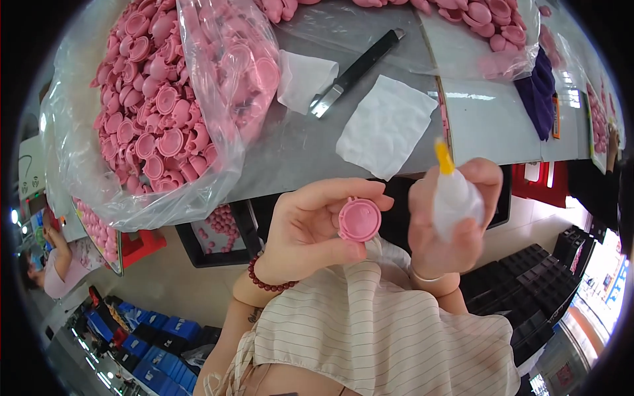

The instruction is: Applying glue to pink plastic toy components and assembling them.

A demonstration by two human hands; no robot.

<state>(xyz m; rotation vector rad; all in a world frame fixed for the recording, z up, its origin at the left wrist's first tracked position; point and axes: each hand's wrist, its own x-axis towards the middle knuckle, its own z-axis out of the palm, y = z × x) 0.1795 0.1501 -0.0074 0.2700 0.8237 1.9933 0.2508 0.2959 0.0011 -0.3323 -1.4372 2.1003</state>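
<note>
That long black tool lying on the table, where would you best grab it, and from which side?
Grip the black tool around its long dark handle, the far end, coming down from above. That stretch is straight, slim and bare on the table, while the shiny metal end lies close beside the folded white sheet, leaving less room there.

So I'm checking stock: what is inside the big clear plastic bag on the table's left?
The clear plastic bag is heaped with small round pink parts, like the one in the left hand. Its folds and glare blur some, and anything under the top layer is covered.
</note>
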